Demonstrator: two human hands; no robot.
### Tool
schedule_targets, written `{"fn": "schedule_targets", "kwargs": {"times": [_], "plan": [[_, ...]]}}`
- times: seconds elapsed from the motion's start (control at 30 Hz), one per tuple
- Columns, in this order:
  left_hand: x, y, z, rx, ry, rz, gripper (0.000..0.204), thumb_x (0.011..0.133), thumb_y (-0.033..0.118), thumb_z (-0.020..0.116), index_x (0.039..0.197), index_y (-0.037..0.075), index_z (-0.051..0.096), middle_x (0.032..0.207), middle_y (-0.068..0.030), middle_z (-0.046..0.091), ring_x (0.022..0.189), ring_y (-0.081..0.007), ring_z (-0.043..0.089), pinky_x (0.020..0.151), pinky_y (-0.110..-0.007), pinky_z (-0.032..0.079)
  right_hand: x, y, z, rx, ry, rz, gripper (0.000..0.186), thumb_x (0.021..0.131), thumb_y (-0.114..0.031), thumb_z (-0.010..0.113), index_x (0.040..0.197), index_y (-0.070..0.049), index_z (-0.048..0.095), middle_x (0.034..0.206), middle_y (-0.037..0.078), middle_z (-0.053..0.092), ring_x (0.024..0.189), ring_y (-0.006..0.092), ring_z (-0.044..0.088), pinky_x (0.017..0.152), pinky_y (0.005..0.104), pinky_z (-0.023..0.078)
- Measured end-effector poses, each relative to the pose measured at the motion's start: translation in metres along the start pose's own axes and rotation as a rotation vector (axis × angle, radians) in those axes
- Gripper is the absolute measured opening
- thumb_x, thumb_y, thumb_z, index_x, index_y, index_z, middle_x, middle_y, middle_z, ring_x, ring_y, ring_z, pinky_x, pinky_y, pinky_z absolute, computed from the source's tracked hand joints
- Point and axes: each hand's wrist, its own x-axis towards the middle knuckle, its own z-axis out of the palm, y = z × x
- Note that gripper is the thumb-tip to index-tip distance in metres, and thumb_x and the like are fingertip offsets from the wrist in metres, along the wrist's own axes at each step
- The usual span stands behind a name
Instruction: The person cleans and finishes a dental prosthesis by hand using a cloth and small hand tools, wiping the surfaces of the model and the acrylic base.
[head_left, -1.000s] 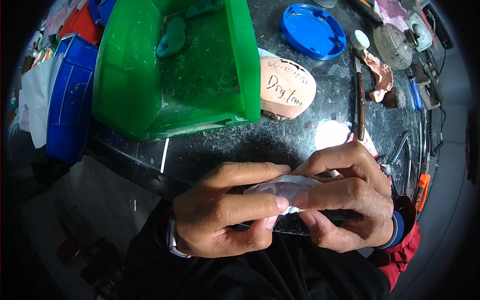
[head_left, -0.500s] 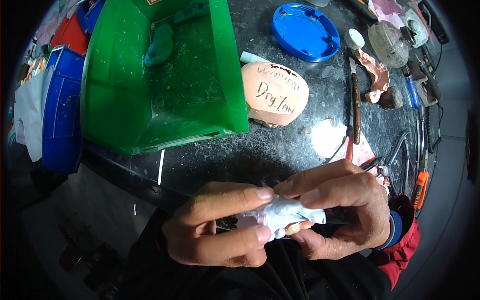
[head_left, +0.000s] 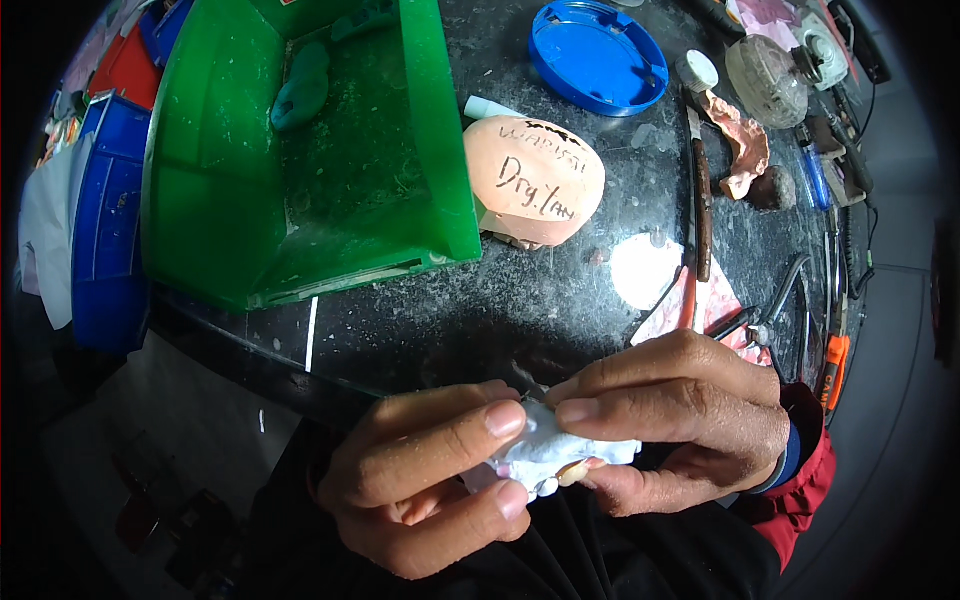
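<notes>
I have the irregular white dental cast with small tooth shapes along its lower edge (head_left: 545,450) between both hands, in front of the dark torso and just off the near edge of the speckled black bench (head_left: 430,330). My left grip (head_left: 390,470) is narrow, pinching the cast's left end, one fingertip on its upper face and the thumb at its lower edge. My right grip (head_left: 700,410) is closed on the other end, two fingers laid across the top and the thumb beneath, near a yellowish tooth shape (head_left: 572,473). I can't make out the cast's underside from here.

Beyond the hands, I see the open green plastic bin (head_left: 435,150) at upper left, with two blue-green moulded pieces (head_left: 303,88) inside. Against its right side sits a rounded peach-coloured cast with dark handwriting (head_left: 535,180). Farther back lies a round blue plastic lid (head_left: 600,60). To my right are a knife with a brown wooden handle (head_left: 702,210), a pink arch-shaped piece (head_left: 740,145) beside a dark rounded lump (head_left: 772,188), and a clear glass jar (head_left: 767,80). A pink-and-white sheet (head_left: 715,300) lies just past the right hand.
</notes>
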Motion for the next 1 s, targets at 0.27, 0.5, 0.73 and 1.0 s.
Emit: {"fn": "schedule_targets", "kwargs": {"times": [0.27, 0.5, 0.73, 1.0], "plan": [[0.007, -0.004, -0.013, -0.079, -0.15, -0.097, 0.02, 0.073, 0.009, 0.069, 0.091, 0.005, 0.059, 0.096, -0.022, 0.059, 0.069, -0.0215, 0.063, 0.05, -0.024, 0.052, -0.001, 0.003, 0.0, -0.029, 0.009, 0.019, 0.039, 0.069, -0.011, 0.078, 0.099, 0.007, 0.063, 0.089, 0.018, 0.064, 0.08, 0.025, 0.066, 0.066, 0.0295, 0.054], [0.027, 0.009, -0.024, -0.436, -0.21, -0.873, 0.024, 0.077, 0.007, 0.064, 0.096, -0.005, 0.054, 0.092, -0.0186, 0.058, 0.076, -0.0159, 0.061, 0.057, -0.027, 0.052, -0.002, 0.004, 0.005, -0.016, 0.093, 0.041, 0.041, 0.067, -0.01, 0.08, 0.098, 0.006, 0.059, 0.092, 0.019, 0.063, 0.082, 0.0279, 0.066, 0.066, 0.0334, 0.054], [0.041, 0.003, -0.034, -0.625, -0.391, -1.062, 0.022, 0.078, 0.003, 0.051, 0.097, -0.004, 0.042, 0.082, -0.0233, 0.058, 0.056, -0.0116, 0.057, 0.048, -0.022, 0.048, -0.007, 0.003, 0.007, -0.068, -0.038, -0.048, 0.029, 0.067, -0.003, 0.076, 0.094, -0.003, 0.065, 0.083, 0.016, 0.061, 0.073, 0.0216, 0.065, 0.056, 0.0261, 0.052], [0.058, -0.007, -0.043, -0.76, -0.652, -1.208, 0.021, 0.079, 0.0, 0.051, 0.098, -0.007, 0.044, 0.086, -0.0218, 0.06, 0.069, -0.0123, 0.06, 0.06, -0.023, 0.049, -0.007, -0.001, -0.001, -0.131, -0.123, -0.079, 0.025, 0.068, -0.001, 0.072, 0.091, 0.0, 0.064, 0.077, 0.018, 0.06, 0.062, 0.0205, 0.064, 0.049, 0.024, 0.052]]}}
